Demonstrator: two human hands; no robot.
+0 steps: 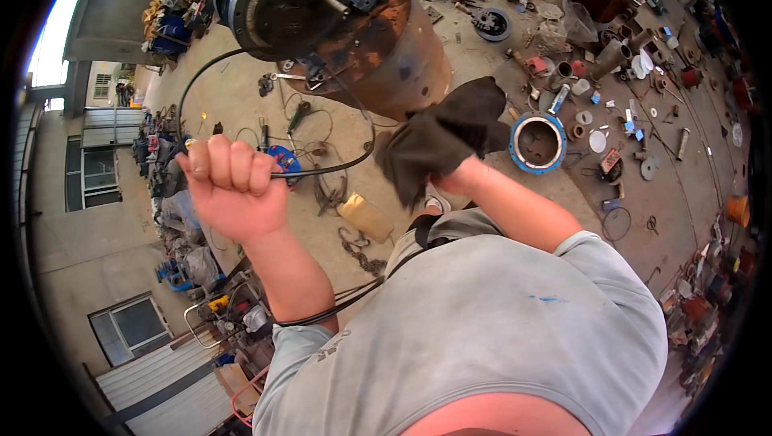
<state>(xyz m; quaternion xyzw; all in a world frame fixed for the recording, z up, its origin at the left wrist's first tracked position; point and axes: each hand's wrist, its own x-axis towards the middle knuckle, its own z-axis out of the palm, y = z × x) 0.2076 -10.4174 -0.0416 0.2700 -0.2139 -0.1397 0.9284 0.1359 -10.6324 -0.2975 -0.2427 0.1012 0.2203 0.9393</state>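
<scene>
Nearest is the person's grey shirt point(474, 315), with both arms reaching forward. The left hand point(233, 183) is curled in a fist around a black cable point(322, 170) that curves away on either side. The right hand point(457, 177) clutches a dark, bunched cloth point(442, 126), which hides its fingers. Just right of the cloth, a blue-rimmed metal ring point(537, 143) lies on the floor point(567, 195). Farther ahead stands a rusty drum point(402, 74), a round machine part point(281, 6) atop it.
</scene>
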